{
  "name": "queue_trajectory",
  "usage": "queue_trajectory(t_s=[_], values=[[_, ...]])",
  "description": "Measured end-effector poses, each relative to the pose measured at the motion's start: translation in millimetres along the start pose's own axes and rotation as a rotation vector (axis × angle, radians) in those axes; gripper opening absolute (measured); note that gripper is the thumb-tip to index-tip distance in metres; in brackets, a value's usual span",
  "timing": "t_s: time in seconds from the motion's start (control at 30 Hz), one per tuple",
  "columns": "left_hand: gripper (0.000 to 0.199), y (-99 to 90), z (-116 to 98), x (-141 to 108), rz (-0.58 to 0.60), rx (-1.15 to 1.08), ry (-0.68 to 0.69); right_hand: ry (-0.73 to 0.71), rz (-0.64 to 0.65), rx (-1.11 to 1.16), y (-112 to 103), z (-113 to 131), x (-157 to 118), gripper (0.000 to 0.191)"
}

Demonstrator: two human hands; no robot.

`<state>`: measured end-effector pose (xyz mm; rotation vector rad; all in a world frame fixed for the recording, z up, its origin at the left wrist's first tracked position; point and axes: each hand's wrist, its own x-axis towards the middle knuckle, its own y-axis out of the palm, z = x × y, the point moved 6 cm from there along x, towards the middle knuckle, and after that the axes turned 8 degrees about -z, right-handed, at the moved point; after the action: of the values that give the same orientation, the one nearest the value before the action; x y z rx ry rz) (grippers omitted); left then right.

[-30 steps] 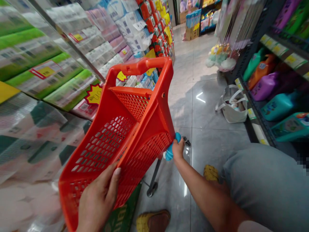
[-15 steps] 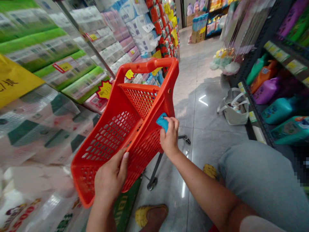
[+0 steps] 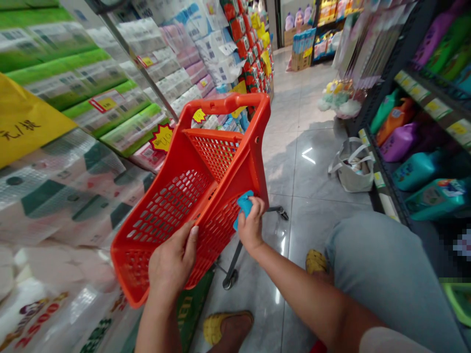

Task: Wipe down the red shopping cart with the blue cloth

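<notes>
An orange-red plastic shopping cart (image 3: 253, 147) with mesh sides stands in front of me, tilted in view. My left hand (image 3: 174, 257) grips its near top rim, thumb on the outside and fingers over the edge. Pinched in my right hand (image 3: 252, 223) is a blue cloth (image 3: 245, 202), pressed against the outer side of the cart below the handle end. Part of the cloth hangs below my fingers. Under the basket, a grey leg ends in a caster wheel (image 3: 230, 280).
Stacked tissue packs (image 3: 110, 108) line the left side, close to the cart. On the right, a dark shelf holds coloured bottles (image 3: 417, 171). A white tote bag (image 3: 355, 169) sits on the tiled floor beside it. Hanging goods and a carton (image 3: 302, 59) are farther back.
My right hand has slid the blue cloth down and slightly left along the cart's side. The left hand keeps its hold on the rim. The view has shifted a little.
</notes>
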<state>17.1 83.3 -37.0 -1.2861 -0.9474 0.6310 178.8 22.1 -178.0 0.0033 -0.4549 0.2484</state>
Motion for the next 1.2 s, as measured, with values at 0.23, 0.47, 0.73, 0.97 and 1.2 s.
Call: queue_trajectory(t_s=[0.23,0.47,0.73,0.97,1.2], values=[[0.045,0.2,-4.4,1.0,-0.029,0.013,0.012,0.072,0.021,0.009,3.8,-33.1,-14.1,0.046],[0.045,-2.3,-12.2,0.5,-0.013,0.034,-0.004,0.204,0.029,0.023,11.3,-61.3,-30.7,0.043],[0.046,-0.8,-22.2,-3.4,-0.046,0.053,0.033,0.44,-0.07,-0.007,7.3,-97.2,-51.4,0.033],[0.049,-7.2,-0.7,-25.4,-0.069,-0.044,0.15,0.334,-0.041,0.068,-8.2,-21.0,-27.3,0.039],[0.045,3.9,86.9,-90.7,-0.244,-0.127,0.001,0.014,-0.035,0.06,-7.1,47.1,-1.9,0.043]])
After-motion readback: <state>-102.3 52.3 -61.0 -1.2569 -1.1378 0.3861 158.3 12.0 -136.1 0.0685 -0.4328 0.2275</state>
